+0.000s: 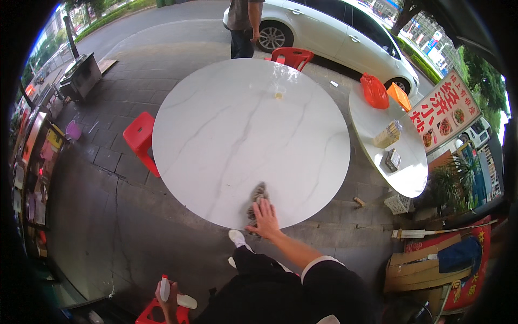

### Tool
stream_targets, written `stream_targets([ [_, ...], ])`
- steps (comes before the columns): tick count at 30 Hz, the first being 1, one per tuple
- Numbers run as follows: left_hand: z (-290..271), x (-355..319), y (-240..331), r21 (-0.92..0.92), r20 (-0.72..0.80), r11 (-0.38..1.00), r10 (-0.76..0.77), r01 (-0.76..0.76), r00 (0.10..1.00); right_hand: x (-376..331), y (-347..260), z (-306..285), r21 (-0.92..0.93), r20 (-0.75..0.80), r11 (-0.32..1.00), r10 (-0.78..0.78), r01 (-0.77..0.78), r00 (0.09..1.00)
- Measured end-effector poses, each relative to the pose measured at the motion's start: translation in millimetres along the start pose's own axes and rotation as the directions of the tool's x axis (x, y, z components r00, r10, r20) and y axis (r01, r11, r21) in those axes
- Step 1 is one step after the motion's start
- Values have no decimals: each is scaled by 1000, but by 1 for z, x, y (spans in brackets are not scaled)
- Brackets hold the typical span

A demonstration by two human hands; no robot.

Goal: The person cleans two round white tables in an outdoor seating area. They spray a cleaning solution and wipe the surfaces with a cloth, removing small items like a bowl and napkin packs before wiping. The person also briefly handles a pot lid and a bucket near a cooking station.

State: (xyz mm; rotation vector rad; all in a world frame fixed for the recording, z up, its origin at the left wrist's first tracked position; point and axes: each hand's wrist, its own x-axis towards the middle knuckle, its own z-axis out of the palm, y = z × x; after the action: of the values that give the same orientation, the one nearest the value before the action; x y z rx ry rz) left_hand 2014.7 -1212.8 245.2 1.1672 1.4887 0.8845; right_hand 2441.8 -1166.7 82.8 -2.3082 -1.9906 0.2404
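My right hand (265,219) lies with fingers stretched out on a bunched grey cloth (259,192), pressing it against the near edge of a large round white table (232,124). The cloth pokes out beyond the fingertips and along the hand's left side. Down at the lower left, my left hand (169,303) is closed around what looks like a white spray bottle (164,290) with a red tip, held beside a red stool (148,313). A small clear cup (279,93) with yellowish liquid stands toward the table's far side.
Red chairs (141,137) stand at the table's left and far sides. On the right, a smaller table (377,127) bears a red bag (374,90), a basket (387,135) and a small box (393,160). Beyond, a person (243,27) stands by a white car (318,27).
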Motion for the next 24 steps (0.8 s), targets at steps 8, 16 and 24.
stream_targets([
  [8, -47, 49, -19, -6, 6, 992, -122, 122, 993, 1, -9, 12, -29, 36, 976, 218, -217, 975],
  [16, -89, 100, 1, 3, -66, 984, -177, 178, 982, 183, -129, 27, 139, -76, 988, 71, -60, 995],
  [24, -133, 156, 11, 119, -43, 981, -151, 155, 988, 294, -245, 69, 152, -208, 979, -100, 133, 973],
])
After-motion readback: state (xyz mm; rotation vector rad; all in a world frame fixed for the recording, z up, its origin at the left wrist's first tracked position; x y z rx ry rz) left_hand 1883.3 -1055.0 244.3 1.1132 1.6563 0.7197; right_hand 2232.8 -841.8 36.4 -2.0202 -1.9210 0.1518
